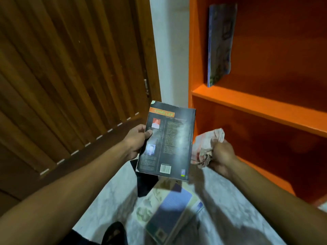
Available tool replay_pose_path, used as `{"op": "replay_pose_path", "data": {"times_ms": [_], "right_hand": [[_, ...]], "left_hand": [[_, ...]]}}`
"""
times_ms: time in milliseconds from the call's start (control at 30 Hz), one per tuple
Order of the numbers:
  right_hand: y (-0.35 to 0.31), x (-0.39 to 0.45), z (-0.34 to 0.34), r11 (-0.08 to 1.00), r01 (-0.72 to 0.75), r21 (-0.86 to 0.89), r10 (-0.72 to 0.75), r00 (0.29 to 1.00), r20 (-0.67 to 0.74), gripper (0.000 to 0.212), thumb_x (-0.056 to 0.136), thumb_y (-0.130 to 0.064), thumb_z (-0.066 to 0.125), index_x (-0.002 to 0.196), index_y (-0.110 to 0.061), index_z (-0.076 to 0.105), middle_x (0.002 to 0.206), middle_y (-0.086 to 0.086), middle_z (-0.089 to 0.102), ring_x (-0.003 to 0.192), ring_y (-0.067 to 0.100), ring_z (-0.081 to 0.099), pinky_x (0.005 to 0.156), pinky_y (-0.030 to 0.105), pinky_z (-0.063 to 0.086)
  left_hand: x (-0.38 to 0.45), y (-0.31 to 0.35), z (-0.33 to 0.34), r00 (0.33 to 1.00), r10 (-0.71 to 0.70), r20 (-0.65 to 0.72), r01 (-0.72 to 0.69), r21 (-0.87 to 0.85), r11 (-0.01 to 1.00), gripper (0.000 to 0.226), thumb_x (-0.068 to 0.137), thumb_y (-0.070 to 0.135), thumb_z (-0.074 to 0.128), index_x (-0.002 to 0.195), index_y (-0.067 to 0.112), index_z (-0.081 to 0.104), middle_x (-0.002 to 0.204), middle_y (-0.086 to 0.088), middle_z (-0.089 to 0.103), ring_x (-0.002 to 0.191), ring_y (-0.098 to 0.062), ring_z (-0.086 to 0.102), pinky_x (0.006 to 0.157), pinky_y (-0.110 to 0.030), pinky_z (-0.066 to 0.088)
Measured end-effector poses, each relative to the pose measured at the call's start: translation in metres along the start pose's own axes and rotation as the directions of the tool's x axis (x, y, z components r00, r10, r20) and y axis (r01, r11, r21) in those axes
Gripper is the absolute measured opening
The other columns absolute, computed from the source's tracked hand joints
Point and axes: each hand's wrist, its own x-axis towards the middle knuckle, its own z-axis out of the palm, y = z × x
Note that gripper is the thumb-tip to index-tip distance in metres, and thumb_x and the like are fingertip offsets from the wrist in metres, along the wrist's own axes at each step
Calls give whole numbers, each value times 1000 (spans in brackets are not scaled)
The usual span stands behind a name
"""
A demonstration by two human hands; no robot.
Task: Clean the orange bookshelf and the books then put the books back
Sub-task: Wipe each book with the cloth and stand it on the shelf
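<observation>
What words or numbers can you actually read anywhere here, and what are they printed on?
None can be read.
Black book in the left hand: orange title band, text column and barcode too blurred.
Books on the floor: print blurred.
Book on the shelf: nothing legible.

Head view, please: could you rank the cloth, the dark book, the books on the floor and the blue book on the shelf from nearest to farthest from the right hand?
1. Cloth, bunched in the right hand itself.
2. Dark book, just to its left, held by the left hand.
3. Books on the floor, below both hands.
4. Blue book, standing on the upper shelf of the orange bookshelf.
</observation>
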Motion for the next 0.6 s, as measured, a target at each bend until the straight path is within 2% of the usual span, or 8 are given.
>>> {"op": "replay_pose_path", "data": {"times_ms": [67,133,233,367,433,500,600], "right_hand": [[-1,-9,9,999,-5,45,2,998,57,23,107,-20,36,113,-21,58,111,24,65,90,35,63,82,51,52],[-3,-16,14,996,-23,83,11,989,144,29,108,-27,37,129,-17,54,121,21,67,95,35,68,70,41,57],[-4,-24,15,997,10,73,-28,967,253,29,104,-23,48,128,-12,59,116,13,72,98,31,72,70,40,59],[-7,-31,9,995,56,78,-77,950,303,25,103,-12,49,127,-15,59,113,9,74,89,24,74,63,38,60],[-13,-30,5,992,49,119,-86,940,329,27,103,-10,48,127,-17,59,116,10,73,97,27,73,76,45,60],[-19,-28,1,986,22,163,-81,929,360,28,103,-9,46,127,-17,58,121,13,71,108,32,69,92,55,53],[-26,-26,-1,981,-13,193,-66,917,394,28,102,-9,48,128,-13,58,123,17,69,116,36,64,102,62,45]], "left_hand": [[-13,12,5,1000,1,9,0,-82,997,14,105,14,48,95,14,58,83,-5,69,57,-12,66,42,-17,47],[-23,17,12,1000,3,5,-2,-108,994,13,105,16,48,100,15,61,89,-6,73,62,-12,70,47,-21,50],[-28,16,22,997,68,-27,-70,-68,995,19,105,19,49,114,16,65,102,-8,76,81,-19,74,62,-29,57],[-34,11,30,979,202,-39,-200,51,978,28,105,29,50,129,34,64,113,5,75,101,-21,72,93,-45,57],[-37,12,33,978,209,19,-208,-16,978,31,105,29,49,134,40,58,118,5,74,103,-20,73,94,-46,57],[-39,16,33,976,195,93,-182,-127,975,33,105,25,50,130,46,56,118,1,74,102,-22,74,90,-44,59],[-41,24,29,968,203,147,-164,-240,957,43,102,15,54,121,53,53,113,-2,76,97,-23,75,72,-37,61]]}}
